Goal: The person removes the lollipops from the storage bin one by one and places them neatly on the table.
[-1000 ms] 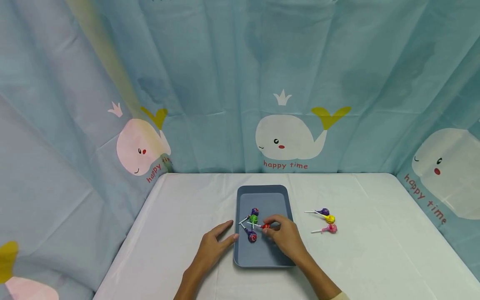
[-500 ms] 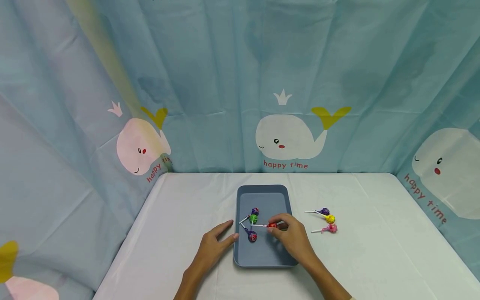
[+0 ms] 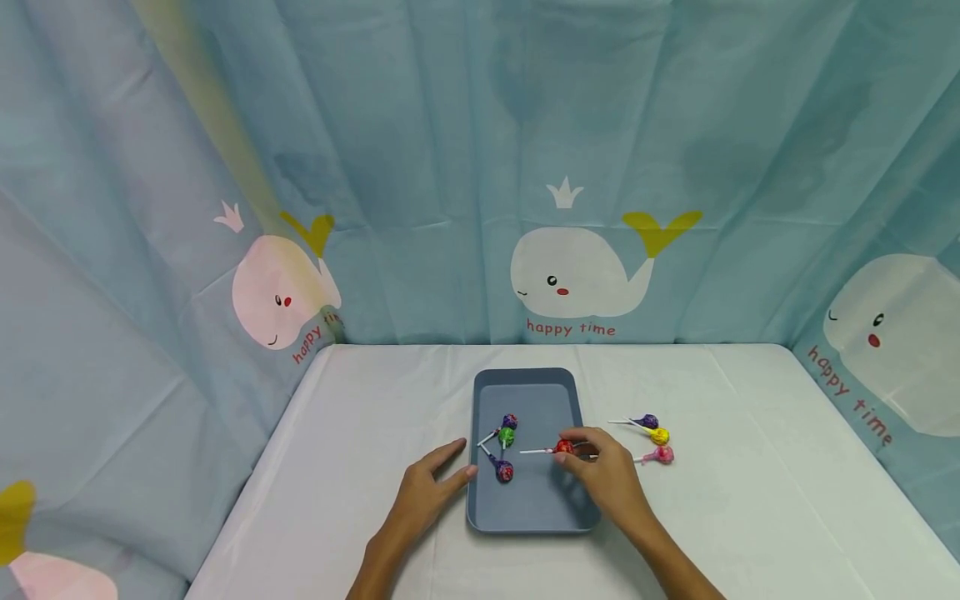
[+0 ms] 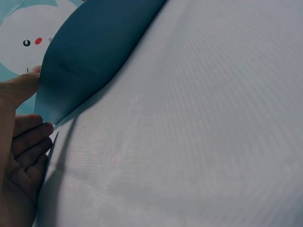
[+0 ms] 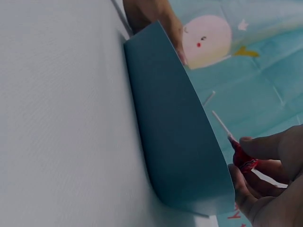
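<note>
Over the right side of the grey-blue tray (image 3: pixel 528 512), my right hand (image 3: pixel 609 471) pinches a red-wrapped lollipop (image 3: pixel 563 447) by its head. Its white stick points left. In the right wrist view, thumb and fingers hold the red lollipop (image 5: pixel 242 158) just above the tray's side wall (image 5: pixel 175 127). At the tray's left edge rests my left hand (image 3: pixel 431 483), fingers straight and thumb at the rim. Inside the tray lie a green lollipop (image 3: pixel 506 437), a purple lollipop (image 3: pixel 510 422) above it and another purple lollipop (image 3: pixel 504 472) below.
On the white table (image 3: pixel 750 500), right of the tray, lie a dark purple lollipop (image 3: pixel 648 422), a yellow lollipop (image 3: pixel 659 436) and a pink lollipop (image 3: pixel 663 454). My right hand partly hides the pink one's stick. A whale-print curtain (image 3: pixel 450 167) surrounds the table.
My right hand has carried the red lollipop rightward, away from the green and purple ones, towards the tray's right edge. The left hand has stayed in place.
</note>
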`<state>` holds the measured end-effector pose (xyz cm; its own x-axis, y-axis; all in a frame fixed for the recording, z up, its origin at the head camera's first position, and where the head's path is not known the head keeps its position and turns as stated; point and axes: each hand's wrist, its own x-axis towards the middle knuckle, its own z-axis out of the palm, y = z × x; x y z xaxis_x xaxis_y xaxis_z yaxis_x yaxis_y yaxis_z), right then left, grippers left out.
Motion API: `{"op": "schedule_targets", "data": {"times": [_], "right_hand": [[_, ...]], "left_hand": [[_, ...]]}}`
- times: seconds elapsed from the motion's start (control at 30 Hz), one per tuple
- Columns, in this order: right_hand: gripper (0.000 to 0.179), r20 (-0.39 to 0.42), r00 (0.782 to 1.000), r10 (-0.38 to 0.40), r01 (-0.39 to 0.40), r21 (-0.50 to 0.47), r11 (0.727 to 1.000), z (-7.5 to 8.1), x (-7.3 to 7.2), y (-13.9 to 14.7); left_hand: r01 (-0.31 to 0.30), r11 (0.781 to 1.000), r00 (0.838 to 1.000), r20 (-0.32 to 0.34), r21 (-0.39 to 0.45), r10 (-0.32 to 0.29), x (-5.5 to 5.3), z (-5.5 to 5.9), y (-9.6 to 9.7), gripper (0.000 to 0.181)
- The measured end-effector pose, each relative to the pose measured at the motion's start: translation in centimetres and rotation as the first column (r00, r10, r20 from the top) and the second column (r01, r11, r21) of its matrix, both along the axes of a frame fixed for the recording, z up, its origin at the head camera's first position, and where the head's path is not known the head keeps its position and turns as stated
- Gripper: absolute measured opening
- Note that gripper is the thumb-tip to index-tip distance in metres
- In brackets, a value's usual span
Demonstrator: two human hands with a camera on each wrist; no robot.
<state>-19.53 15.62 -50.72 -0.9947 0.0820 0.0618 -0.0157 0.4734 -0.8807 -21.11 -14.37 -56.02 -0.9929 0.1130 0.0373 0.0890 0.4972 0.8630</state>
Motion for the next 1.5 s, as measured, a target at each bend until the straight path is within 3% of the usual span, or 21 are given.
{"op": "schedule_targets", "data": {"times": [0.53, 1.2, 1.5], "right_hand": [[0.033, -0.029, 0.998, -0.046, 0.047, 0.003, 0.999, 0.0, 0.9, 3.5], [0.031, -0.143, 0.979, -0.147, 0.155, 0.048, 0.987, -1.0, 2.2, 7.7], [0.029, -0.155, 0.973, -0.171, 0.191, 0.13, 0.973, -1.2, 3.0, 9.1]], "left_hand": [[0.001, 1.0, 1.0, 0.001, 0.013, -0.001, 0.1, 0.0, 0.1, 0.067], [-0.002, 1.0, 1.0, 0.004, 0.021, 0.002, 0.1, 0.0, 0.1, 0.068], [0.002, 0.999, 1.0, 0.003, 0.042, -0.002, 0.2, 0.1, 0.0, 0.068]]}}
